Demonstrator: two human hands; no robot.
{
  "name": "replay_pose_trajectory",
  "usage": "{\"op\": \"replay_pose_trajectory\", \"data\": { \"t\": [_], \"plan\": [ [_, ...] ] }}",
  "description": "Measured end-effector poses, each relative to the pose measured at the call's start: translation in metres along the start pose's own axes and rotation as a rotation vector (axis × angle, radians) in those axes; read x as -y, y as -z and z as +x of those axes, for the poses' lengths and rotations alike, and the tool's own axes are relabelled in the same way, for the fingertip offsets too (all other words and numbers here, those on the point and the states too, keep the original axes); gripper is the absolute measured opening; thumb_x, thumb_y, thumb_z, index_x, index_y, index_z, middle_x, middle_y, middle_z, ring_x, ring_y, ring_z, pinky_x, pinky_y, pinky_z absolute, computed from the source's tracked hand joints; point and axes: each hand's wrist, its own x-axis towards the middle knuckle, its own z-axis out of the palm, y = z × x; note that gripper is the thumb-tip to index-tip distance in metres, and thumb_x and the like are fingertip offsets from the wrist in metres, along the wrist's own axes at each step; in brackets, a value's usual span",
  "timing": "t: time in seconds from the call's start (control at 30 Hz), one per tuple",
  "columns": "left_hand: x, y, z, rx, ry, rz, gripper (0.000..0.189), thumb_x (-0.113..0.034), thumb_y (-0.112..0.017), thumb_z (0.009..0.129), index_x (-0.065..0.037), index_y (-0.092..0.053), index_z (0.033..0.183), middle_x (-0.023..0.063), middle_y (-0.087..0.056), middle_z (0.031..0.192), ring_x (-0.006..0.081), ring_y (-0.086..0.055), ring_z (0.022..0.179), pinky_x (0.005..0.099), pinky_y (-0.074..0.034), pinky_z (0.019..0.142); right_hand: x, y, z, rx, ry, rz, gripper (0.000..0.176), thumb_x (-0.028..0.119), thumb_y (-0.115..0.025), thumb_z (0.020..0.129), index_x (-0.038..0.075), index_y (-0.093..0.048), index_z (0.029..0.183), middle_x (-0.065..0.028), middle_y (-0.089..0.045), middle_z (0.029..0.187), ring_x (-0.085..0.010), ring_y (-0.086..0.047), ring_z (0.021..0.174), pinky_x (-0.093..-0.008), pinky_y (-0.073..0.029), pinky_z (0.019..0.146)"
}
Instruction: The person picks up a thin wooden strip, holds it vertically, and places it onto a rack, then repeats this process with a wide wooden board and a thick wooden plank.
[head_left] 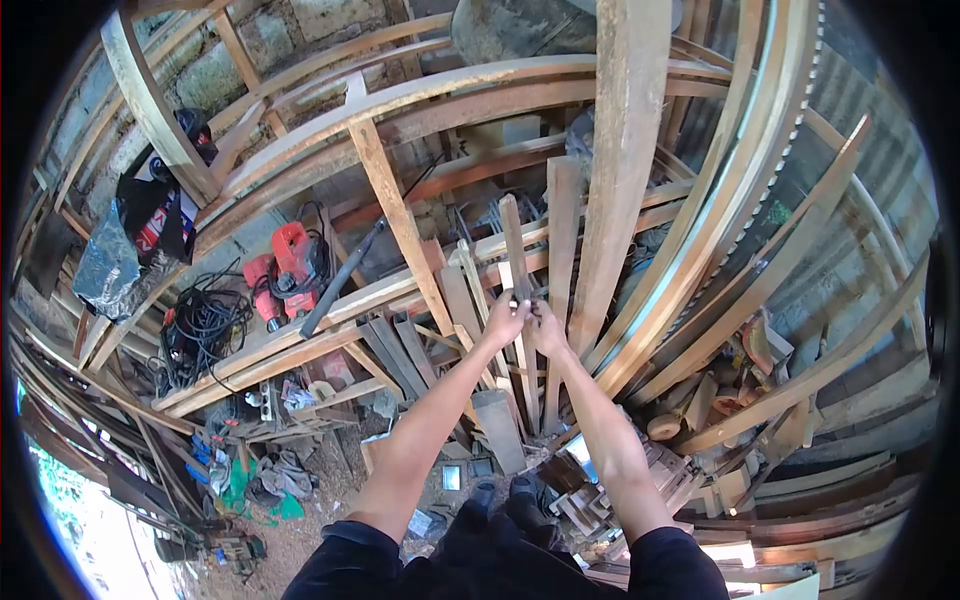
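Observation:
My left hand (506,320) is closed around a narrow wooden strip (514,245) that stands upright among other lumber. Close beside it, my right hand (546,330) is closed too, its fingers at the same strip. Between the hands, the exact finger contact is small and partly hidden. More wooden strips (476,268) lean just left of my hands. A wider board (562,240) stands to the right, and a tall thick plank (620,170) rises behind it.
Red power tools (290,262) and tangled black cables (205,325) lie on a wooden shelf at left, near a dark bar (345,278). Curved-looking long boards (735,190) lean at right. Wood offcuts (690,400) pile up at lower right. Rags (283,475) lie on the littered floor.

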Motion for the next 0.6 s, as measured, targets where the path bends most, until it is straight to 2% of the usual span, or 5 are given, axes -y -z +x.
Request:
{"op": "replay_pose_trajectory", "data": {
  "t": [0.37, 0.47, 0.53, 0.57, 0.6],
  "plan": [
    [0.012, 0.024, 0.036, 0.113, 0.148, -0.151, 0.063, -0.011, -0.052, 0.081, 0.001, -0.017, 0.132, 0.0219, -0.041, 0.123, 0.0301, -0.045, 0.112, 0.0341, -0.037, 0.093, -0.024, -0.01, 0.038, 0.352, 0.027, 0.249, 0.055, -0.006, -0.04, 0.078, 0.002, -0.027, 0.131, -0.0157, -0.039, 0.129, -0.0239, -0.041, 0.116, -0.0323, -0.033, 0.096],
    [0.048, 0.015, 0.037, 0.054, 0.067, -0.284, 0.061, -0.01, -0.05, 0.081, -0.001, -0.019, 0.132, 0.0197, -0.049, 0.116, 0.0244, -0.053, 0.1, 0.0302, -0.044, 0.083, -0.063, -0.025, 0.044, 0.277, 0.211, -0.02, 0.052, 0.0, -0.044, 0.08, 0.002, -0.03, 0.13, -0.0119, -0.039, 0.129, -0.0223, -0.041, 0.114, -0.0301, -0.033, 0.095],
    [0.029, 0.031, -0.001, 0.02, 0.228, -0.199, 0.056, -0.012, -0.048, 0.08, -0.006, -0.027, 0.132, 0.0096, -0.057, 0.078, 0.0178, -0.053, 0.072, 0.0296, -0.044, 0.064, -0.033, -0.008, 0.021, 0.381, 0.006, 0.233, 0.049, 0.003, -0.046, 0.081, 0.003, -0.032, 0.128, -0.0099, -0.041, 0.128, -0.0205, -0.045, 0.108, -0.0331, -0.039, 0.089],
    [0.051, 0.019, -0.019, -0.277, -0.068, -0.244, 0.037, -0.014, -0.049, 0.079, -0.006, -0.046, 0.115, 0.0048, -0.05, 0.066, 0.016, -0.05, 0.068, 0.031, -0.042, 0.062, -0.057, -0.017, 0.019, 0.37, -0.091, 0.276, 0.049, 0.003, -0.046, 0.081, 0.004, -0.033, 0.128, -0.011, -0.041, 0.127, -0.0204, -0.045, 0.108, -0.0345, -0.041, 0.085],
    [0.057, 0.03, -0.045, -0.172, 0.082, -0.131, 0.016, -0.014, -0.047, 0.081, -0.004, -0.052, 0.092, 0.0049, -0.052, 0.071, 0.0148, -0.048, 0.068, 0.0314, -0.041, 0.062, -0.046, -0.013, 0.0, 0.373, -0.245, 0.451, 0.048, 0.002, -0.045, 0.082, 0.005, -0.033, 0.128, -0.012, -0.041, 0.127, -0.0204, -0.045, 0.108, -0.0336, -0.041, 0.086]
  ]
}}
